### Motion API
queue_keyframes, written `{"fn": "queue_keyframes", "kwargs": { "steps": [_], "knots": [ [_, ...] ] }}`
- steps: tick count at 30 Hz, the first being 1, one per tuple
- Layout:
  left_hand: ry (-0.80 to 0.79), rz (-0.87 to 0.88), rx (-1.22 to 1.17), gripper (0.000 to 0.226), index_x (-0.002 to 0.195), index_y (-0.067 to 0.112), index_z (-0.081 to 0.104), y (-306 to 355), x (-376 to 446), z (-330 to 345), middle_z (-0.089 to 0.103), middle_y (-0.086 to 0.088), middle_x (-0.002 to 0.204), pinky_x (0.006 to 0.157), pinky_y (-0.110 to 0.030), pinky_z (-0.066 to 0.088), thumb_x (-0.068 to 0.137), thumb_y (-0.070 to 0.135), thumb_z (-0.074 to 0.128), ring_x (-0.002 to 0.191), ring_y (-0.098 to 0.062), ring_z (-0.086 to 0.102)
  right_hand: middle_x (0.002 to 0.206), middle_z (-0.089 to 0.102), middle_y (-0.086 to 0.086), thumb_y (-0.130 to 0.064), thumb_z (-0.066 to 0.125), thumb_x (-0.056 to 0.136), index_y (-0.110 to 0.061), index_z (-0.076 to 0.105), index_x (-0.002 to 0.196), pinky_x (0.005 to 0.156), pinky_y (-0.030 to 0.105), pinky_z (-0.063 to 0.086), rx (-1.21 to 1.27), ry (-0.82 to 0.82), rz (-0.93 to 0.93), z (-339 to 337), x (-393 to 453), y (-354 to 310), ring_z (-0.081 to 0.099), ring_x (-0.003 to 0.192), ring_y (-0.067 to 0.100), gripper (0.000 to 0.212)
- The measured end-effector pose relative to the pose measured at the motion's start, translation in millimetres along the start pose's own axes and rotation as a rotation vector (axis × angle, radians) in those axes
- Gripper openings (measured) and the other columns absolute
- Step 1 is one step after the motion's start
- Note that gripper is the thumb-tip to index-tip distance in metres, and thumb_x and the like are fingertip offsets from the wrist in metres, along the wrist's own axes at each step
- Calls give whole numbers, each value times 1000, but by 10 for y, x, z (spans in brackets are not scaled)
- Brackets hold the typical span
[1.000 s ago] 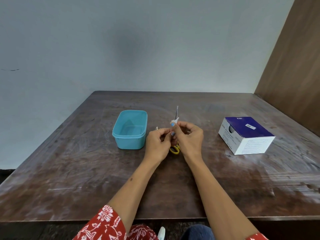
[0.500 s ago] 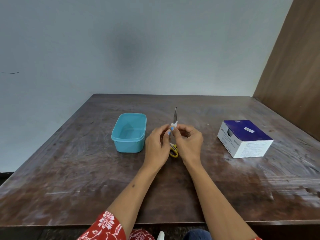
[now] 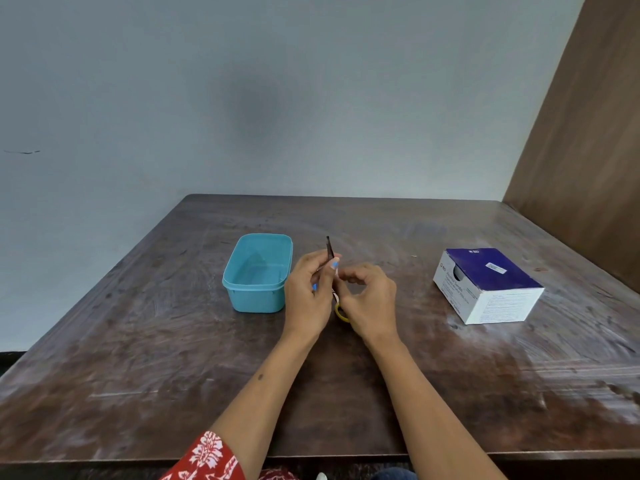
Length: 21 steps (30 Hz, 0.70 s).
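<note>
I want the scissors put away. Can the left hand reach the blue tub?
Probably yes: the tub sits open right beside the left hand, nothing between them, and that hand holds the scissors.

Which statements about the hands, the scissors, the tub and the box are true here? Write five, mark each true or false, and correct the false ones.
1. The left hand grips the scissors with the blade pointing up. True.
2. The blue tub stands to the right of both hands. False: it stands to their left.
3. The box has a dark blue top and white sides. True.
4. The scissors have a red handle. False: the handle that shows is yellow.
5. The tub is stacked on the box. False: they stand well apart on the table.
</note>
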<state>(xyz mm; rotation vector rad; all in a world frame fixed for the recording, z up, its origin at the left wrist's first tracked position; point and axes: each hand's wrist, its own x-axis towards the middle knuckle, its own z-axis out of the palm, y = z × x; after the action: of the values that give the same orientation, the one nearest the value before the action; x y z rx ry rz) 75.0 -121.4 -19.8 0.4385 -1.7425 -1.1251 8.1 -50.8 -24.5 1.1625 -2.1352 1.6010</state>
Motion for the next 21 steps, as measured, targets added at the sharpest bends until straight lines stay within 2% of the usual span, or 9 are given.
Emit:
{"fn": "queue_keyframes", "kwargs": {
  "steps": [3, 7, 11, 15, 19, 21],
  "knots": [
    [-35, 6, -9, 20, 108, 9, 67, 0, -4, 5, 65, -3, 108, 87, -19, 49, 92, 14, 56, 103, -5, 59, 81, 70, -1, -10, 72, 76, -15, 74, 85, 73, 20, 45, -3, 33, -32, -9, 2, -6, 59, 79, 12, 11],
    [-44, 4, -39, 21, 110, 13, 65, 20, -8, -7, 64, 3, 107, 84, -10, 46, 91, 11, 55, 100, 6, 57, 81, 70, -2, -12, 71, 78, -16, 74, 87, 73, 21, 43, -43, -63, 9, -4, -9, 27, 57, 79, 11, 9],
    [-64, 1, -41, 20, 108, 16, 65, 13, -4, -4, 64, 8, 104, 83, -8, 45, 92, 12, 54, 99, 8, 57, 82, 69, -4, -12, 72, 78, -16, 74, 87, 72, 9, 38, -48, -5, -24, -10, -1, 5, 56, 80, 8, 11],
    [-78, 6, -30, 21, 109, 14, 65, -13, -5, 7, 64, 10, 104, 84, -9, 45, 92, 11, 55, 100, 6, 58, 83, 69, -1, -14, 71, 79, -15, 74, 87, 70, 13, 37, -73, -23, 9, -4, -9, 27, 56, 80, 10, 9],
    [-73, 2, -27, 21, 110, 15, 65, -18, -2, 1, 65, 7, 106, 85, -11, 46, 92, 13, 54, 102, 2, 59, 84, 69, -2, -14, 71, 79, -14, 74, 88, 71, 7, 34, -89, -2, -18, -4, -8, 10, 56, 82, 10, 10],
    [-77, -5, -32, 22, 111, 17, 64, -6, -3, 3, 64, 8, 105, 85, -11, 46, 92, 12, 54, 100, 5, 58, 84, 69, -1, -16, 71, 80, -14, 74, 88, 70, 12, 36, -103, -7, -5, -3, -10, 17, 56, 81, 12, 10]
  ]
}}
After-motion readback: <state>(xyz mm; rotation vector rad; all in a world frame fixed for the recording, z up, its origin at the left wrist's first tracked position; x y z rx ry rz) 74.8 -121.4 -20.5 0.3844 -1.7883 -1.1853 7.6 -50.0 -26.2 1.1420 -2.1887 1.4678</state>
